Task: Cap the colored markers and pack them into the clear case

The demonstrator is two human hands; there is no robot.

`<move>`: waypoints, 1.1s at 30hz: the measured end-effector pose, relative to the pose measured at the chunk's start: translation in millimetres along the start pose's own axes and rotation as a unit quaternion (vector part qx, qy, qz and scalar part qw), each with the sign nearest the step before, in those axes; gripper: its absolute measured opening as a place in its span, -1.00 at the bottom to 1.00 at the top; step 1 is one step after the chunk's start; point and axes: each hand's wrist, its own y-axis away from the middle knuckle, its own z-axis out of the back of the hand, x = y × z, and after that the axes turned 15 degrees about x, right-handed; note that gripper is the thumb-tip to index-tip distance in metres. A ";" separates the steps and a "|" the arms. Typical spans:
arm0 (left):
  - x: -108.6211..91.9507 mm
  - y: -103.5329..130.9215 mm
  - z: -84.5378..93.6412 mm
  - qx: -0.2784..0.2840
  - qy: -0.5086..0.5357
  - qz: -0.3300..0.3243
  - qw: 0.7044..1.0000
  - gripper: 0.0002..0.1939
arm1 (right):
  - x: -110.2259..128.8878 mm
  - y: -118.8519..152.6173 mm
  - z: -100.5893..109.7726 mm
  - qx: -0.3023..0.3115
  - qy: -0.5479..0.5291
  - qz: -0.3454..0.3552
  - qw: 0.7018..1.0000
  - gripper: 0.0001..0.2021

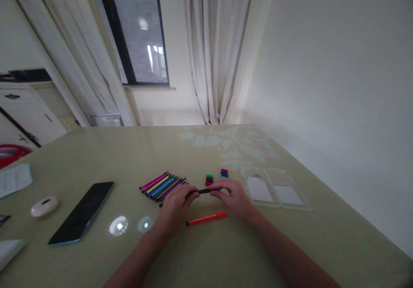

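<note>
Between my two hands a dark marker pen [203,191] is held roughly level above the table. My left hand [177,202] grips its left end with closed fingers. The right end is pinched by the thumb and fingers of my right hand [232,197]. A row of uncapped coloured markers [161,185] lies to the left, partly behind my left hand. Nearer to me, below the hands, rests a capped red marker [206,218]. Two small groups of coloured caps, one with a green cap [209,176] and one with a magenta cap [224,171], sit beyond my right hand.
An open clear plastic case [276,187] with white inserts lies at the right. At the left are a black phone [82,212], a white oval object [44,206] and a folded sheet [14,179]. The wall borders the table's right edge.
</note>
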 end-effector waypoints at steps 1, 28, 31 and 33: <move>-0.2 0.1 -0.5 0.000 0.004 0.000 1.000 -0.78 | 0.1 0.0 -0.4 -0.001 -0.004 0.002 1.000 -0.83; 18.3 -0.6 30.7 0.018 -0.161 0.176 0.971 -0.76 | -17.8 2.7 3.1 0.050 0.253 -0.087 0.962 -0.85; 30.9 2.1 41.0 0.024 -0.211 0.218 0.953 -0.76 | -20.9 2.2 2.7 0.043 0.262 -0.095 0.959 -0.91; 33.3 3.2 43.0 0.043 -0.211 0.226 0.950 -0.77 | -22.1 2.1 2.5 0.041 0.272 -0.098 0.957 -0.93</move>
